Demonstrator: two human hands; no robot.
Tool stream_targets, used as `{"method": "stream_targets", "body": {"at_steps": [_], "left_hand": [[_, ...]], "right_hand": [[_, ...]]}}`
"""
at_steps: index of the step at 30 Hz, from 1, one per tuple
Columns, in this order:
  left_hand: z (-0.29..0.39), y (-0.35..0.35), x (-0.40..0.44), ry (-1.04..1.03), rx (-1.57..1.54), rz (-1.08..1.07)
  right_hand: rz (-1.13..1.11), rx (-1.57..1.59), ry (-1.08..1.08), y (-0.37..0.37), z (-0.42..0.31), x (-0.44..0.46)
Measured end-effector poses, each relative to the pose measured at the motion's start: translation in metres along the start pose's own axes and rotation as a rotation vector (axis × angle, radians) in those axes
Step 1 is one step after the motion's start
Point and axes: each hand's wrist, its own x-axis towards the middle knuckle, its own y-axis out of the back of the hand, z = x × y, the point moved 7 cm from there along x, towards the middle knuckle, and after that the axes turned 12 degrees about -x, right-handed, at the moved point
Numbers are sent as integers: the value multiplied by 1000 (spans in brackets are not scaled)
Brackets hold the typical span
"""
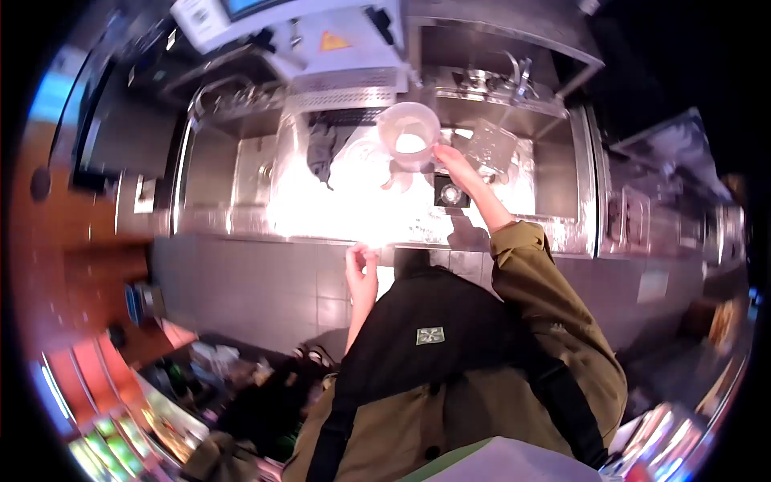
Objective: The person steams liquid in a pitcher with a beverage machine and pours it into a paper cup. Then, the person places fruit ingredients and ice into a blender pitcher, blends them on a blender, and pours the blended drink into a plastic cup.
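Observation:
My right hand grips the side of a translucent plastic jug, where its handle would be. The jug stands over or on the brightly lit steel counter, and a white patch shows inside it. Close to that hand is a small black square device with a round metal part. My left hand is by the counter's front edge, its fingers curled together. Strong glare hides whether anything is between those fingertips.
Steel basins lie left and right of the worktop. A dark cloth rests left of the jug. Behind stands a white machine with a drip grate. A clear container is at the right. Grey tiles cover the floor.

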Motion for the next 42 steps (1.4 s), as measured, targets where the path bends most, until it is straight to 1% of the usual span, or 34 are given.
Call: {"method": "stream_targets", "body": {"at_steps": [2, 3, 4, 8, 9, 10, 11, 12, 13, 14, 16, 17, 18, 20, 21, 24, 25, 28, 29, 32, 33, 34, 36, 38, 40, 41, 42], "left_hand": [[0, -20, 20, 71, 8, -128], [10, -33, 27, 103, 30, -191], [15, -43, 36, 126, 52, -247], [11, -97, 57, 142, 76, -515], [10, -112, 59, 110, 76, -590], [9, -123, 60, 112, 83, -612], [11, -135, 59, 114, 93, -631], [12, -147, 58, 113, 105, -647], [12, -157, 56, 94, 84, -667], [11, -164, 54, 72, 93, -668], [7, -177, 47, 30, 111, -654], [6, -180, 42, 4, 101, -646], [0, -182, 38, 74, 119, -596], [-8, -185, 25, 221, 157, -493], [-11, -186, 17, 237, 119, -440], [-33, -191, -8, 256, 58, -346], [-39, -193, -17, 276, 79, -319], [-57, -204, -42, 349, -1, -239], [-55, -209, -47, 354, 7, -232], [-51, -223, -50, 365, 82, -277], [-48, -227, -49, 341, 99, -297], [-48, -230, -49, 344, 76, -291], [-49, -235, -50, 356, 26, -282], [-51, -239, -50, 382, 13, -280], [-56, -242, -50, 386, -18, -287], [-56, -246, -49, 357, -46, -302], [-58, -247, -50, 357, -38, -307]], "right_hand": [[170, -5, -4, 22, 21, 7], [219, 25, 9, 29, 5, -4], [257, -36, -20, 35, -8, -19], [414, -183, -202, 97, 6, -56], [474, -130, -180, 114, 9, -64], [532, -74, -154, 132, 14, -71], [545, -74, -218, 153, 33, -72], [571, -59, -273, 165, 35, -76], [575, -38, -250, 178, 48, -70], [573, -19, -225, 187, 51, -63], [593, 119, -112, 197, 59, -45], [586, 93, -94, 201, 62, -36], [599, 30, -76, 205, 67, -23], [540, 69, -33, 200, 75, -5], [452, 12, -63, 202, 86, -3], [468, 35, 4, 224, 101, -21], [478, 125, -17, 231, 106, -22], [367, -29, -62, 236, 131, 1], [358, -20, -53, 228, 123, 4], [321, 60, -48, 234, 115, 2], [365, 37, -39, 239, 86, -12], [332, -18, -62, 251, 80, -17], [275, -243, -57, 279, 65, -27], [311, -424, -122, 308, 52, -41], [324, -694, -242, 325, 14, -60], [340, -927, -278, 329, -9, -65], [357, -1042, -298, 333, -12, -66]]}}
